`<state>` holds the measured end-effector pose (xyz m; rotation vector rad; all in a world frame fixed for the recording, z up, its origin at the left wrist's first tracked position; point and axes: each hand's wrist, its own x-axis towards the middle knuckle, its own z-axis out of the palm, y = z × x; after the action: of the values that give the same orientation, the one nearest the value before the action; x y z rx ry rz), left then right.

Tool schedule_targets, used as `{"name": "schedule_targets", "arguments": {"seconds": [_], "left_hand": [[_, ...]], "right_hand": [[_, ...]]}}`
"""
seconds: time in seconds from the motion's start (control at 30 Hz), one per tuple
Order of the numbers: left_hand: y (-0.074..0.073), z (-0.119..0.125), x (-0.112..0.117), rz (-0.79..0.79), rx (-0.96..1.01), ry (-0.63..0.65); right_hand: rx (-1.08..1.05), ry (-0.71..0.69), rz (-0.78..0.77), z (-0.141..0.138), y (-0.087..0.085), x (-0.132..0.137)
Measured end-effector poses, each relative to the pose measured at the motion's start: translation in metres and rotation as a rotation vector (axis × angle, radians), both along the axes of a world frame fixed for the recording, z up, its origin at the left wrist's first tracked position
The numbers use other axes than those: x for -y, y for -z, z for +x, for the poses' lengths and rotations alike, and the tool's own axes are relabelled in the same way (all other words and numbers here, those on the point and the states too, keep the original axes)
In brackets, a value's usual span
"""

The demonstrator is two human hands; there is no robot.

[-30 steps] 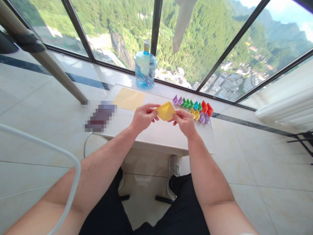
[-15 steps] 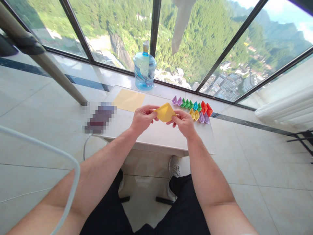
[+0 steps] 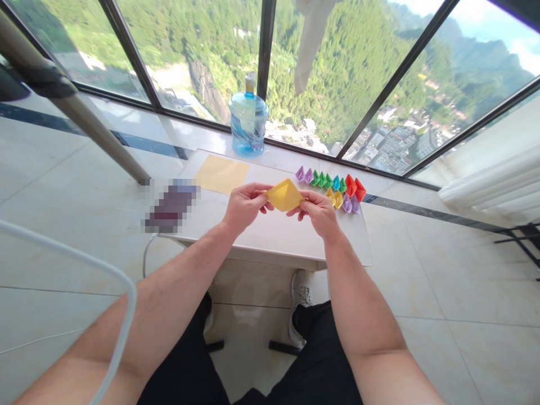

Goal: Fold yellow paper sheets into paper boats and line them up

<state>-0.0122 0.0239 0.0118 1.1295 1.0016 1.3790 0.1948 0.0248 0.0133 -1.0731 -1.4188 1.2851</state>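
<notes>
A piece of folded yellow paper (image 3: 285, 195), shaped like a diamond, is held up over the white table (image 3: 270, 239). My left hand (image 3: 247, 206) pinches its left corner between thumb and fingers. On the opposite corner, my right hand (image 3: 315, 210) has a similar pinch. Just past the right hand stand small folded paper boats in rows: purple ones (image 3: 304, 175), green ones (image 3: 322, 180), a blue one (image 3: 336, 183), red ones (image 3: 355, 188) and yellow ones (image 3: 334, 198). A flat sheet of pale yellow paper (image 3: 222, 173) lies at the table's back left.
Behind the table, a blue water jug (image 3: 248, 125) stands by the window. A blurred-out item (image 3: 171, 207) covers the table's left end. A thick pole (image 3: 99, 132) slants down at the left, and a white cable (image 3: 126, 315) loops in front of my left arm.
Almost nothing differs. The folded yellow paper stays between both hands, and its outline looks slightly flatter and wider at the corners; the camera view has shifted a little.
</notes>
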Motion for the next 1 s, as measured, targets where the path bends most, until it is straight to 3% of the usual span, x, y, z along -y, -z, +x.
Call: {"name": "schedule_targets", "arguments": {"seconds": [1.0], "left_hand": [[-0.0001, 0.0000, 0.0005, -0.037, -0.031, -0.028]], "right_hand": [[0.026, 0.011, 0.015, 0.0003, -0.0011, 0.0000]]}}
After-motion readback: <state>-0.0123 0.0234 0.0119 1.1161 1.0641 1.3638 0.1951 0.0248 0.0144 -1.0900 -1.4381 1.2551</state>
